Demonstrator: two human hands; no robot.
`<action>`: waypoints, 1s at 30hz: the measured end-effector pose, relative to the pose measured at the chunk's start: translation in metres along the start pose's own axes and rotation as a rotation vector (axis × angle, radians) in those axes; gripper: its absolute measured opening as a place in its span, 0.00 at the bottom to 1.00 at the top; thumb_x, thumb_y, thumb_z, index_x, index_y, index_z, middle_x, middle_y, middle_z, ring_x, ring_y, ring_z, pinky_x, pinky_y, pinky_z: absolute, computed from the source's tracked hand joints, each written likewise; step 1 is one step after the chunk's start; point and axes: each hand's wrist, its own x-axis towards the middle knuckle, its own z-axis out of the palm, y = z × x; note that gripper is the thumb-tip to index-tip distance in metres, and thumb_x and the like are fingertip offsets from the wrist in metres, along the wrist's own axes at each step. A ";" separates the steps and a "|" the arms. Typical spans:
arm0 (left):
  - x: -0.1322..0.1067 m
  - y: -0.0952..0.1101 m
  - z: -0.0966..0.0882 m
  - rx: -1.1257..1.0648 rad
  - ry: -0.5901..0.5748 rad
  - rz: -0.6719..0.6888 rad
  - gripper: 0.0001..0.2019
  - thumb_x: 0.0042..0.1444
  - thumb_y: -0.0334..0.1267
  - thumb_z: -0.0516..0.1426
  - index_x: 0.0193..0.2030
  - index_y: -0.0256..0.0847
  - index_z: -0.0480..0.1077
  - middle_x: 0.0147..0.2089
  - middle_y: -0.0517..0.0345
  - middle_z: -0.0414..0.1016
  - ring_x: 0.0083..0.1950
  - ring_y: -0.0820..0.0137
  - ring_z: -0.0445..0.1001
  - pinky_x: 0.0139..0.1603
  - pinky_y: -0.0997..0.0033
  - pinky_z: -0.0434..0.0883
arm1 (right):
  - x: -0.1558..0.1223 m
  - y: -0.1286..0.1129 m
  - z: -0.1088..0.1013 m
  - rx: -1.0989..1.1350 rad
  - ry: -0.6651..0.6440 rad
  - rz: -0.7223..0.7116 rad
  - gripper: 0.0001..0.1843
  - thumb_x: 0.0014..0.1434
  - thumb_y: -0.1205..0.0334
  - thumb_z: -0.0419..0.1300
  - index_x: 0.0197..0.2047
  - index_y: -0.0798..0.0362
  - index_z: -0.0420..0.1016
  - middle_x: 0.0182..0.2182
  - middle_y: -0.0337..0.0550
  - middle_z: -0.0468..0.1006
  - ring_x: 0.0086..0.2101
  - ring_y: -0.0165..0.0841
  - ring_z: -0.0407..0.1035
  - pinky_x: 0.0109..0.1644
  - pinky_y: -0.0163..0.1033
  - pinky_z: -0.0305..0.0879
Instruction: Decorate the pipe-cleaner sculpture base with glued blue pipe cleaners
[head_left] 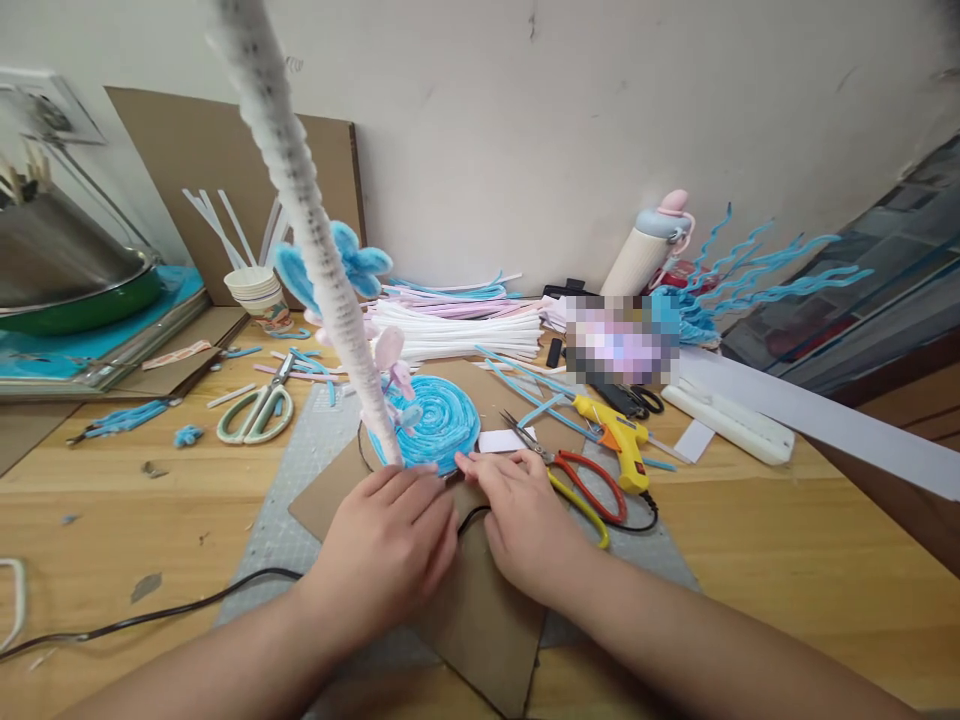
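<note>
A round blue base point(442, 415), coiled from fuzzy pipe cleaner, lies on cardboard in front of me. From its left part rises a tall white pipe-cleaner-wrapped stem point(330, 250), leaning left and running out of the top of the picture. Blue petals point(365, 265) and a pink piece point(390, 348) show beside the stem. My left hand point(390, 535) is closed at the base's front edge by the stem's foot, fingers together. At the same edge, further right, my right hand point(529, 515) is closed with its fingertips on the rim. Both thumbs are partly hidden.
Right of the base lie red-and-yellow-handled pliers point(592, 490) and a yellow glue gun point(622, 440). Scissors point(259, 412) and paper cups point(259, 295) stand left. White pipe cleaners point(457, 330) lie behind. A black cord point(187, 605) crosses the table; a bottle point(645, 245) leans near the wall.
</note>
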 end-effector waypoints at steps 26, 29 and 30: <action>0.009 -0.085 0.001 0.021 -0.389 -0.797 0.22 0.61 0.50 0.46 0.52 0.39 0.70 0.42 0.46 0.79 0.43 0.51 0.77 0.39 0.59 0.71 | 0.007 0.010 -0.010 -0.074 -0.041 -0.059 0.30 0.54 0.77 0.46 0.61 0.62 0.62 0.52 0.53 0.76 0.62 0.38 0.59 0.69 0.61 0.25; 0.013 -0.074 -0.015 0.152 -0.507 -0.839 0.24 0.61 0.51 0.45 0.56 0.39 0.66 0.37 0.44 0.79 0.38 0.49 0.78 0.32 0.59 0.69 | 0.009 0.016 -0.013 -0.029 -0.083 -0.024 0.33 0.51 0.78 0.46 0.62 0.60 0.59 0.56 0.53 0.73 0.64 0.38 0.55 0.68 0.65 0.22; 0.014 -0.070 -0.019 0.186 -0.532 -0.843 0.25 0.61 0.51 0.44 0.55 0.38 0.67 0.36 0.43 0.79 0.36 0.48 0.78 0.30 0.59 0.69 | 0.009 0.019 -0.013 -0.004 -0.093 -0.017 0.34 0.51 0.78 0.46 0.62 0.59 0.58 0.58 0.53 0.71 0.64 0.38 0.55 0.67 0.66 0.22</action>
